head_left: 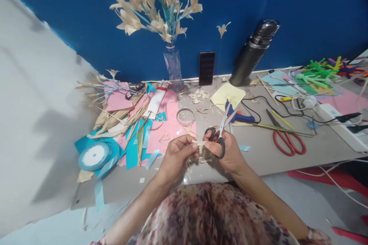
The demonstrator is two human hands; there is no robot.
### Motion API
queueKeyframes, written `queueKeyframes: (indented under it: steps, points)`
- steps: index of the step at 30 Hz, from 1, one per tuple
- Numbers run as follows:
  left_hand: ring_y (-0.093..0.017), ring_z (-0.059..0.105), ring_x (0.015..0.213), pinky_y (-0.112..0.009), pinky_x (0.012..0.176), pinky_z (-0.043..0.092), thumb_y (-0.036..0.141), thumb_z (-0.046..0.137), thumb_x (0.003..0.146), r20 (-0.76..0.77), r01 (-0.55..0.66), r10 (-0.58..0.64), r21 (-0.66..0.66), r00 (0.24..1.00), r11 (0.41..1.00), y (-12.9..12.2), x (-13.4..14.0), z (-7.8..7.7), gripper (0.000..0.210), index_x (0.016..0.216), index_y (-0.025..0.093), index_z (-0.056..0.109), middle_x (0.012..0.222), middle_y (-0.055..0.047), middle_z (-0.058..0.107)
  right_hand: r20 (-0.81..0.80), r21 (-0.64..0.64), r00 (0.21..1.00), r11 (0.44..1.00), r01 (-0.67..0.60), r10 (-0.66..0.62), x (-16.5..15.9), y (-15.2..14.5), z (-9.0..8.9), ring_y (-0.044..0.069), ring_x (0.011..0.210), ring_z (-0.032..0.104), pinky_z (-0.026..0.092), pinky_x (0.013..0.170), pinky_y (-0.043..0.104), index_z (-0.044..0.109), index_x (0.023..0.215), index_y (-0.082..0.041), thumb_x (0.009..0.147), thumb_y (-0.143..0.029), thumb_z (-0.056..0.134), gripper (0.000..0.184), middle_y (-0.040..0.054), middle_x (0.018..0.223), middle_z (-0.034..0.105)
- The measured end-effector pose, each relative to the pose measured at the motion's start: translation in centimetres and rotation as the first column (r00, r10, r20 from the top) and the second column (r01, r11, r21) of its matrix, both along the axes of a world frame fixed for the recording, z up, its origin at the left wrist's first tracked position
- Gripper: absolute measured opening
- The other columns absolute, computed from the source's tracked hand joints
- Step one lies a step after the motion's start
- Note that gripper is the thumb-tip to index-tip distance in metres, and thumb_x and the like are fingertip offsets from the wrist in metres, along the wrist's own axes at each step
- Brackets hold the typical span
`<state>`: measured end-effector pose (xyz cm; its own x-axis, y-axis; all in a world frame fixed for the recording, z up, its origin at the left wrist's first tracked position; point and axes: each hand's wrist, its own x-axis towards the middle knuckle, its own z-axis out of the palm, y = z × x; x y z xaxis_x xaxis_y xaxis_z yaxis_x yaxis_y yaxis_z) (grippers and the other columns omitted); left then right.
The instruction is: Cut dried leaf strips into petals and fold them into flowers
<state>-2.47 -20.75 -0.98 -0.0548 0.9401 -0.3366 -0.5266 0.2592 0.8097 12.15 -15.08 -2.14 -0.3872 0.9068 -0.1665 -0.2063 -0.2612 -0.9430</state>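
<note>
A small pale strip of dried husk (pixel 199 142) spans the gap between my two hands, over the table's front part. My left hand (pixel 178 156) pinches one end between thumb and fingertips. At the other end are the thumb and fingertips of my right hand (pixel 231 155), which also has black-handled scissors (pixel 222 124) hooked on its fingers. Their blades point up and away from me, slightly apart. Beneath my hands lie pale husk scraps (pixel 204 157), partly hidden. A ring of clear tape (pixel 185 117) rests just beyond my left hand.
Behind stand a bottle (pixel 173 67) of husk flowers, a phone (pixel 206 69) and a dark flask (pixel 249 59). A blue glue gun (pixel 238 116) and red-handled scissors (pixel 289 143) lie right, near a power strip (pixel 342 126). Ribbon (pixel 94 155) and coloured paper (pixel 166 138) cover the left.
</note>
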Motion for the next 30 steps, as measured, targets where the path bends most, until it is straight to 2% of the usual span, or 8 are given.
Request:
queueKeyframes:
  steps: [4, 7, 16, 19, 22, 24, 27, 30]
  points:
    - [-0.010, 0.058, 0.059, -0.021, 0.059, 0.044, 0.027, 0.083, 0.067, 0.100, -0.002, 0.001, 0.010, 0.995, 1.000, 0.1, 0.4, -0.3, 0.025, 0.079, 0.012, 0.066, 0.071, -0.002, 0.066, -0.094, -0.043, 0.995, 0.999, 0.022, -0.026, -0.4, -0.1, -0.6, 0.012, 0.054, 0.058, 0.047, 0.051, 0.023, 0.056, 0.086, -0.020, 0.072, -0.027, 0.076, 0.026, -0.0028, 0.071, 0.062]
    - [-0.009, 0.056, 0.057, -0.020, 0.057, 0.042, 0.026, 0.082, 0.069, 0.087, -0.026, 0.026, 0.004, 0.996, 1.000, 0.2, 0.7, -0.5, 0.023, 0.078, 0.013, 0.065, 0.066, -0.001, 0.064, -0.121, -0.077, 0.992, 0.996, -0.036, 0.027, -0.7, -0.3, -1.0, 0.014, 0.050, 0.059, 0.049, 0.050, 0.026, 0.055, 0.087, -0.021, 0.073, -0.027, 0.076, 0.026, -0.0034, 0.068, 0.062]
    - [-0.010, 0.052, 0.052, -0.022, 0.056, 0.039, 0.023, 0.076, 0.070, 0.018, -0.087, 0.088, -0.046, 0.996, 0.995, 0.4, 0.5, -0.3, 0.020, 0.067, 0.015, 0.058, 0.054, 0.002, 0.056, 0.101, 0.023, 0.995, 0.999, -0.029, 0.026, -0.2, -0.2, -0.6, 0.014, 0.062, 0.058, 0.046, 0.057, 0.024, 0.061, 0.081, -0.017, 0.070, -0.030, 0.076, 0.023, 0.0006, 0.072, 0.063]
    - [-0.012, 0.053, 0.052, -0.024, 0.057, 0.042, 0.024, 0.072, 0.071, -0.011, -0.109, 0.109, -0.019, 0.994, 0.994, 0.5, -1.1, -0.3, 0.015, 0.068, 0.016, 0.059, 0.055, 0.002, 0.056, 0.157, 0.060, 0.982, 0.994, 0.094, -0.103, 0.7, 0.7, -0.1, 0.013, 0.061, 0.054, 0.045, 0.055, 0.023, 0.060, 0.080, -0.018, 0.068, -0.029, 0.078, 0.025, 0.0002, 0.072, 0.062]
    - [-0.014, 0.055, 0.053, -0.026, 0.056, 0.042, 0.027, 0.066, 0.074, -0.133, -0.111, 0.114, 0.028, 0.984, 0.993, 0.5, -3.3, -0.2, 0.015, 0.065, 0.017, 0.058, 0.056, 0.001, 0.056, 0.180, 0.101, 0.949, 0.964, 0.245, -0.260, 2.5, 1.6, -0.2, 0.012, 0.058, 0.052, 0.044, 0.052, 0.024, 0.060, 0.083, -0.020, 0.070, -0.030, 0.078, 0.025, -0.0006, 0.070, 0.062]
    - [-0.013, 0.054, 0.053, -0.026, 0.055, 0.040, 0.029, 0.062, 0.078, -0.237, -0.098, 0.102, 0.028, 0.966, 0.995, 0.4, -4.5, -0.1, 0.019, 0.064, 0.018, 0.057, 0.059, 0.001, 0.055, 0.210, 0.126, 0.934, 0.955, 0.269, -0.290, 3.9, 2.0, -0.5, 0.013, 0.056, 0.052, 0.045, 0.051, 0.025, 0.062, 0.082, -0.020, 0.072, -0.033, 0.078, 0.024, -0.0003, 0.068, 0.062]
    - [-0.014, 0.053, 0.056, -0.026, 0.057, 0.040, 0.033, 0.057, 0.083, -0.485, 0.050, -0.055, -0.023, 0.873, 0.998, 0.5, -5.2, 0.2, 0.026, 0.062, 0.018, 0.058, 0.061, -0.001, 0.059, 0.317, 0.178, 0.914, 0.962, 0.205, -0.254, 6.0, 2.1, -0.9, 0.014, 0.054, 0.053, 0.044, 0.048, 0.026, 0.065, 0.081, -0.019, 0.073, -0.040, 0.078, 0.026, 0.0023, 0.069, 0.066]
    - [-0.017, 0.059, 0.065, -0.026, 0.061, 0.040, 0.034, 0.058, 0.085, -0.741, 0.339, -0.324, -0.137, 0.588, 0.931, 1.2, -5.1, 0.5, 0.025, 0.066, 0.018, 0.065, 0.069, -0.004, 0.065, 0.483, 0.212, 0.854, 0.972, 0.100, -0.193, 8.4, 2.0, -1.7, 0.019, 0.058, 0.060, 0.047, 0.051, 0.027, 0.070, 0.081, -0.018, 0.072, -0.045, 0.076, 0.030, 0.0061, 0.073, 0.072]
